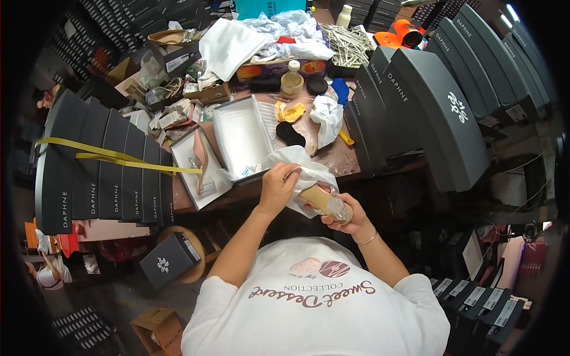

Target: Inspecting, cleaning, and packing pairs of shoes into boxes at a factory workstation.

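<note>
My right hand [354, 221] grips a beige shoe [314, 197] by its rear end, where a clear rounded part shows. The shoe points up and to the left, and its front half is inside white tissue paper [295, 159]. My left hand [276, 188] pinches the paper's edge beside the shoe's front. Beyond my hands an open shoebox [240, 135] with a white inside stands on the table, holding a small packet at its near end. To its left lies a box lid [185, 145] with another beige shoe [202, 149] on its side in it.
Dark shoeboxes stand in rows at the left [98, 160] and right [427, 107]; yellow straps [119, 155] hang over the left row. Farther back are a bottle of pale liquid [291, 80], a yellow cloth [290, 111], crumpled paper [285, 29] and an orange heat gun [405, 34].
</note>
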A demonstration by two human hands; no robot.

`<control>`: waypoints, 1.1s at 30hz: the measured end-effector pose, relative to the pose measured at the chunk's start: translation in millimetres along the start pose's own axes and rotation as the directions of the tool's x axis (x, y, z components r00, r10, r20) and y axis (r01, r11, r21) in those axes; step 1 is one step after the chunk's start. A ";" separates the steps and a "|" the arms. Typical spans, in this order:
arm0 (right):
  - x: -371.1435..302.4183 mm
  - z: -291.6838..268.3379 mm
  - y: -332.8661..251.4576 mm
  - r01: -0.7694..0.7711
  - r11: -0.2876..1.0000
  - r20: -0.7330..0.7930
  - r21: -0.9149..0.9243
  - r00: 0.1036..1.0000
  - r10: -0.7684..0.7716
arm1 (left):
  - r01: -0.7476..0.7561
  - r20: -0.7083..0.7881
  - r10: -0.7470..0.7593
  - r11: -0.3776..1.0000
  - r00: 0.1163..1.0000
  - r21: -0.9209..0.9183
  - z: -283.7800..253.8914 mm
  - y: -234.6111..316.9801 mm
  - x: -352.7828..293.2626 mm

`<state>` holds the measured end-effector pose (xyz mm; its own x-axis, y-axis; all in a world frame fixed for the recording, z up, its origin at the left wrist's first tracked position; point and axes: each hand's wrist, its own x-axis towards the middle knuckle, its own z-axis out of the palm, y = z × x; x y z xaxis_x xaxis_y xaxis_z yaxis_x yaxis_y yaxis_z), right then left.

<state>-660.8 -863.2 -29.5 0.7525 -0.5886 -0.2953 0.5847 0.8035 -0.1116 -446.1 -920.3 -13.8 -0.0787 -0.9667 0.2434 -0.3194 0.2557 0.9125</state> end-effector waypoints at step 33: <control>23.1 -58.8 26.4 0.462 0.856 -0.426 -0.231 0.743 -0.516 | -0.110 0.812 0.424 0.902 0.400 -0.417 43.0 20.3 36.8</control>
<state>-645.8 -850.4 -95.0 0.1284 -0.8145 -0.5657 0.7784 0.4363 -0.4514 -496.1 -950.9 -0.5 -0.9341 -0.2836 0.2169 0.1138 0.3394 0.9337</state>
